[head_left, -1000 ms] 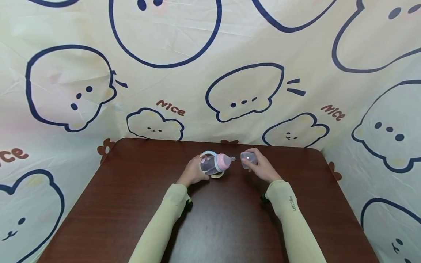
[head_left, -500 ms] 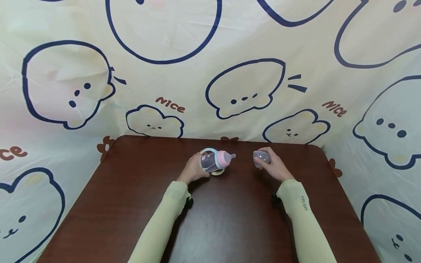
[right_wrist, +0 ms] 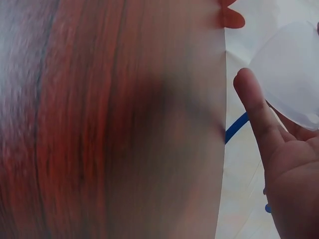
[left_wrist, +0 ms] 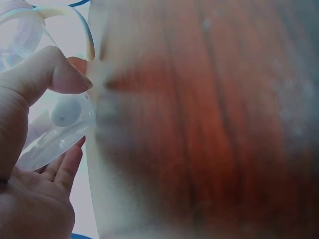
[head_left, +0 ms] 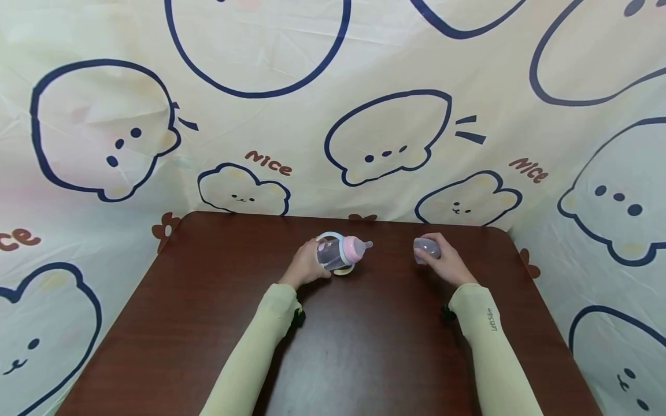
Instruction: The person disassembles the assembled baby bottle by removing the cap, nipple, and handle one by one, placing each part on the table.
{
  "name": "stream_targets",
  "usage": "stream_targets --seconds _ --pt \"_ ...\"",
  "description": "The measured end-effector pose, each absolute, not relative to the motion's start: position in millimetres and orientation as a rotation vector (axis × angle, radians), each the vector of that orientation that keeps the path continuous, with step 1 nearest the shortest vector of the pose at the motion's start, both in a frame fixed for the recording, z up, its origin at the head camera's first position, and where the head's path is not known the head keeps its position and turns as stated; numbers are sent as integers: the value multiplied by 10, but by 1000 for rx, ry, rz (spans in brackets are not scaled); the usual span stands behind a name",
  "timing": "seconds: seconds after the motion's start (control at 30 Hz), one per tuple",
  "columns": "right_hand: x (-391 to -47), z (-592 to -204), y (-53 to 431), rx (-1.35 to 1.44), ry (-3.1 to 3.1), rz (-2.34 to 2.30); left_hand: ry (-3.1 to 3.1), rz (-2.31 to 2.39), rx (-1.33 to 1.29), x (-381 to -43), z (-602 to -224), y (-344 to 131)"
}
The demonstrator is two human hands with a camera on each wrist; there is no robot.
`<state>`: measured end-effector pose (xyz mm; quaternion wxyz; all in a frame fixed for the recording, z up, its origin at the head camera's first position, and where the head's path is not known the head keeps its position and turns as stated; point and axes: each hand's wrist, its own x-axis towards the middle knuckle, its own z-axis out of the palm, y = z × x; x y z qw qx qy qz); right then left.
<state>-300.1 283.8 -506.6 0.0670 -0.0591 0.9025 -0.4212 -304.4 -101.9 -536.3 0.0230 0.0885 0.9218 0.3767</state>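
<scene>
My left hand point(head_left: 304, 266) grips a clear baby bottle point(head_left: 329, 255) by its base end. The bottle lies tilted over the table, its pink collar point(head_left: 354, 249) and clear teat pointing right. A pale blue handle point(head_left: 330, 235) arches at its top and a cream one point(head_left: 344, 271) shows below. In the left wrist view the thumb point(left_wrist: 55, 74) presses the bottle's side. To the right, apart from the bottle, my right hand point(head_left: 447, 263) holds a translucent bottle cap point(head_left: 427, 248) between thumb and fingers. The cap point(right_wrist: 289, 69) looks frosted and domed in the right wrist view.
A dark brown wooden table point(head_left: 364, 346) lies under both hands. Its far edge meets a cream cloth backdrop point(head_left: 291, 127) with cartoon outlines, which also runs along both sides.
My right hand has moved right with the cap, widening the gap to the bottle. The left hand keeps its hold on the bottle, almost still. The head view has tilted slightly.
</scene>
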Motion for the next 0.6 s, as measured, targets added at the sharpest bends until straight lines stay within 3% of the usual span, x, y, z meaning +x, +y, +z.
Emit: stream_targets --seconds 0.6 --pt "-3104 -5055 3037 -108 2786 -1207 2854 1178 266 -3062 -5398 -1029"
